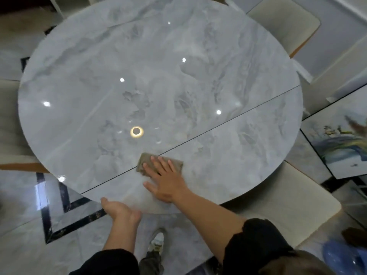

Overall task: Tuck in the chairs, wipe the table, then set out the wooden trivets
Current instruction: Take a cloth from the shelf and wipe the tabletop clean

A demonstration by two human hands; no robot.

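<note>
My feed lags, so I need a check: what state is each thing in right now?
Cloth: folded, flat on the table, across the seam.
Right hand: open, fingers spread, pressing the cloth.
Left hand: open, at the table's near edge, holding nothing.
Table: glossy, bare except for the cloth; no trivets visible.
Far right chair: seat partly under the table.
Near right chair: seat partly under the table.

No text, label or number is readable — anywhere in view.

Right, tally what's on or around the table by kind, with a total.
Round marble tables: 1
Wiping cloths: 1
Cream chairs: 4 (far right, near right, left, far left, barely visible)
Wooden trivets: 0
Total: 6
</note>
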